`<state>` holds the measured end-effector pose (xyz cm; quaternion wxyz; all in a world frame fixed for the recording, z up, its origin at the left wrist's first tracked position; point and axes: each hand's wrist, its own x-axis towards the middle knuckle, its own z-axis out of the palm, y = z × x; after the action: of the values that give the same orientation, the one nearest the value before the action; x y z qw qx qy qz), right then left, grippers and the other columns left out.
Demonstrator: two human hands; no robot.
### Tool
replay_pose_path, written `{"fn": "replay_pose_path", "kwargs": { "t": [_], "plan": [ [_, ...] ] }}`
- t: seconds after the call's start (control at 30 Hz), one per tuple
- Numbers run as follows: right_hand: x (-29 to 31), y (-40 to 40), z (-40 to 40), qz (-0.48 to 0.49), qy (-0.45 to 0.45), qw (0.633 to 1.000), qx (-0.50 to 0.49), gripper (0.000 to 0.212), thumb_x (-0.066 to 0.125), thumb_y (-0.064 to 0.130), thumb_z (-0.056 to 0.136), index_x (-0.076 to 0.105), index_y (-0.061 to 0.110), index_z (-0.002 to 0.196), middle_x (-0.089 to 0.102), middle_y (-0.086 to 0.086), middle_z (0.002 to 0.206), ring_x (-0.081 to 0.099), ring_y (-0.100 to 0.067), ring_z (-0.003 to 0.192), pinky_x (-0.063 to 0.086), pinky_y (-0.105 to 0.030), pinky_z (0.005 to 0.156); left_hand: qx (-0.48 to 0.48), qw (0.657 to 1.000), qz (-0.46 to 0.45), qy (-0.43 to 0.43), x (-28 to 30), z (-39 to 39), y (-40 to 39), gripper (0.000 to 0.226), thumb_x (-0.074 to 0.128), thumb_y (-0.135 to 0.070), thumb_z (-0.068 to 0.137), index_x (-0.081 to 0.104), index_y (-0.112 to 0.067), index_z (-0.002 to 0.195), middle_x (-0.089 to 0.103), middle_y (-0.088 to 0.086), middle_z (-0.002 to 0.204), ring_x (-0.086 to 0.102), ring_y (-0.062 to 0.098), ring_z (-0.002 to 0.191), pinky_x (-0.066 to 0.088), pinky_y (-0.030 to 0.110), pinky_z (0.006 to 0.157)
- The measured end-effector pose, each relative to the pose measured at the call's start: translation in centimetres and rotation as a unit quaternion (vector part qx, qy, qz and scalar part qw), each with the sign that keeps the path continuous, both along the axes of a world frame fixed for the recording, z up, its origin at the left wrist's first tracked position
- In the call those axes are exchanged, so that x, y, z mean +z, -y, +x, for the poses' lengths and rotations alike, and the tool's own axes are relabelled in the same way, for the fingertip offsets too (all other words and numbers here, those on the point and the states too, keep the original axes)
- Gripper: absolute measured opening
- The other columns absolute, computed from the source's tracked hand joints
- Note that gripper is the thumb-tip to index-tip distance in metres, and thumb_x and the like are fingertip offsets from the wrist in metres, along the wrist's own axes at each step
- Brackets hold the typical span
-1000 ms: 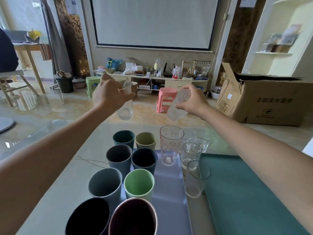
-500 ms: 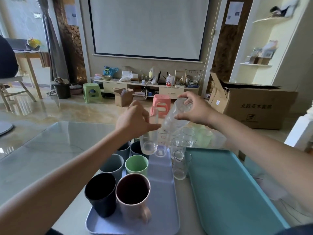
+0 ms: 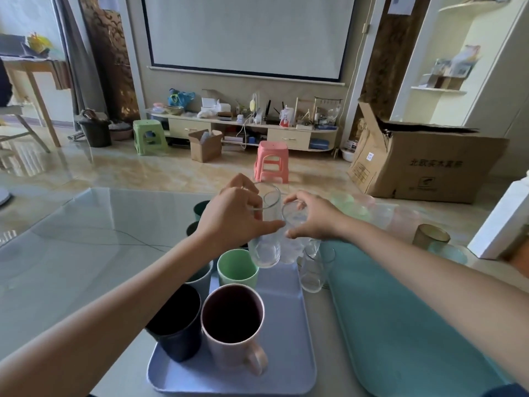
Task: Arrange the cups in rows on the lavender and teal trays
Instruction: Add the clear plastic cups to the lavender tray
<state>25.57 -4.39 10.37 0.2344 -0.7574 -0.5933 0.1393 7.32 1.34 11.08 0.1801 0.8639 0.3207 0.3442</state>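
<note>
My left hand (image 3: 232,219) grips a tall clear glass (image 3: 264,247) above the far end of the lavender tray (image 3: 289,316). Right beside it, my right hand (image 3: 313,217) holds a second clear glass (image 3: 293,216) by its rim. On the lavender tray stand a pink mug (image 3: 233,325), a dark navy cup (image 3: 177,319), a green cup (image 3: 236,267) and more coloured cups partly hidden behind my left arm. Another clear glass (image 3: 313,270) stands between the two trays. The teal tray (image 3: 400,325) lies to the right with nothing on it.
Pale green and pink translucent cups (image 3: 372,213) cluster at the table's far right, with a gold-rimmed cup (image 3: 429,236) and a light blue one (image 3: 448,252). A white block (image 3: 503,219) stands at the right edge. Beyond the glass table (image 3: 86,239) are a pink stool (image 3: 270,161) and a cardboard box (image 3: 423,164).
Both hands have come down and towards me with their glasses, from high above the table to just over the far end of the lavender tray. They now sit close together.
</note>
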Motion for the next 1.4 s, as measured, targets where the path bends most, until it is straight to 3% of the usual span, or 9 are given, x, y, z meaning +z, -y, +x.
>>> {"fn": "replay_pose_path", "kwargs": {
  "t": [0.2, 0.33, 0.5, 0.77, 0.9, 1.1, 1.2, 1.27, 1.4],
  "plan": [
    [-3.3, -1.5, -0.1, -0.029, -0.013, 1.0, -0.004, 0.069, 0.079, 0.021, 0.07, 0.044, 0.027, 0.13, 0.046, -0.008, 0.129, 0.044, -0.013, 0.099, 0.038, -0.023, 0.069, -0.007, 1.0, -0.001, 0.002, 0.2, -0.5, -0.8, 0.041, 0.083, -0.047, 0.058, 0.064, -0.01, 0.057, 0.054, -0.005, 0.101, 0.054, 0.012, 0.089, 0.052, 0.039, 0.076],
    [-4.4, -2.3, -0.3, -0.038, -0.006, 0.999, -0.015, 0.076, 0.078, 0.021, 0.068, 0.039, 0.029, 0.133, 0.045, -0.006, 0.127, 0.048, -0.016, 0.096, 0.039, -0.023, 0.064, -0.001, 1.0, -0.009, 0.007, 0.4, -0.7, -0.9, 0.042, 0.082, -0.049, 0.057, 0.066, -0.01, 0.059, 0.054, -0.005, 0.103, 0.054, 0.011, 0.091, 0.052, 0.039, 0.079],
    [-5.0, -2.8, -0.3, -0.039, -0.011, 0.999, -0.014, 0.086, 0.078, 0.021, 0.068, 0.028, 0.028, 0.138, 0.045, -0.009, 0.122, 0.05, -0.02, 0.098, 0.042, -0.029, 0.074, 0.003, 1.0, -0.016, 0.015, 0.4, -0.7, -1.0, 0.039, 0.083, -0.047, 0.058, 0.065, -0.012, 0.059, 0.055, -0.003, 0.102, 0.055, 0.012, 0.09, 0.051, 0.037, 0.08],
    [-5.5, -3.2, 0.1, -0.044, -0.038, 0.998, -0.038, 0.102, 0.081, 0.032, 0.069, 0.008, 0.032, 0.141, 0.032, -0.016, 0.135, 0.043, -0.027, 0.112, 0.035, -0.03, 0.088, 0.016, 0.999, -0.018, 0.039, 0.4, -1.2, -2.1, 0.036, 0.084, -0.044, 0.057, 0.061, -0.017, 0.055, 0.056, -0.002, 0.099, 0.053, 0.011, 0.085, 0.05, 0.031, 0.076],
    [-6.0, -3.1, 0.0, -0.021, -0.034, 0.998, -0.054, 0.102, 0.081, 0.037, 0.068, 0.01, 0.029, 0.141, 0.029, -0.015, 0.141, 0.042, -0.029, 0.122, 0.036, -0.031, 0.091, 0.014, 0.999, -0.016, 0.034, 0.4, -1.3, -2.3, 0.036, 0.085, -0.044, 0.057, 0.056, -0.022, 0.052, 0.056, -0.002, 0.1, 0.051, 0.01, 0.085, 0.049, 0.03, 0.076],
    [-4.3, -1.9, -0.4, -0.02, -0.024, 0.999, -0.031, 0.094, 0.077, 0.04, 0.072, 0.016, 0.025, 0.142, 0.028, -0.013, 0.139, 0.039, -0.027, 0.124, 0.035, -0.033, 0.097, 0.006, 0.999, -0.02, 0.041, 0.3, -1.0, -1.9, 0.036, 0.085, -0.043, 0.056, 0.062, -0.015, 0.056, 0.056, -0.002, 0.098, 0.053, 0.012, 0.086, 0.051, 0.035, 0.08],
    [-1.8, -0.1, -1.0, 0.081, -0.078, 0.993, -0.024, 0.071, 0.07, 0.023, 0.08, 0.029, 0.026, 0.139, 0.033, -0.009, 0.139, 0.039, -0.021, 0.123, 0.034, -0.027, 0.09, 0.001, 0.999, -0.016, 0.04, 0.5, -0.8, -1.5, 0.038, 0.085, -0.044, 0.055, 0.064, -0.012, 0.058, 0.057, -0.001, 0.1, 0.055, 0.013, 0.09, 0.051, 0.037, 0.081],
    [-0.6, 1.3, -1.8, 0.087, -0.131, 0.988, 0.014, 0.072, 0.07, 0.014, 0.08, 0.031, 0.029, 0.139, 0.036, -0.003, 0.142, 0.039, -0.015, 0.124, 0.035, -0.027, 0.09, -0.006, 0.999, -0.009, 0.038, 0.6, -0.6, -1.1, 0.037, 0.085, -0.044, 0.056, 0.064, -0.013, 0.058, 0.057, -0.002, 0.101, 0.055, 0.013, 0.091, 0.051, 0.034, 0.08],
    [-0.9, 3.0, -4.1, 0.062, -0.178, 0.979, 0.077, 0.077, 0.077, 0.02, 0.076, 0.032, 0.024, 0.138, 0.042, 0.005, 0.14, 0.04, -0.007, 0.123, 0.033, -0.024, 0.095, -0.02, 0.998, 0.008, 0.052, 0.7, 0.1, 0.2, 0.039, 0.085, -0.045, 0.056, 0.065, -0.012, 0.058, 0.057, -0.004, 0.1, 0.057, 0.012, 0.09, 0.049, 0.031, 0.077]
  ]
}}
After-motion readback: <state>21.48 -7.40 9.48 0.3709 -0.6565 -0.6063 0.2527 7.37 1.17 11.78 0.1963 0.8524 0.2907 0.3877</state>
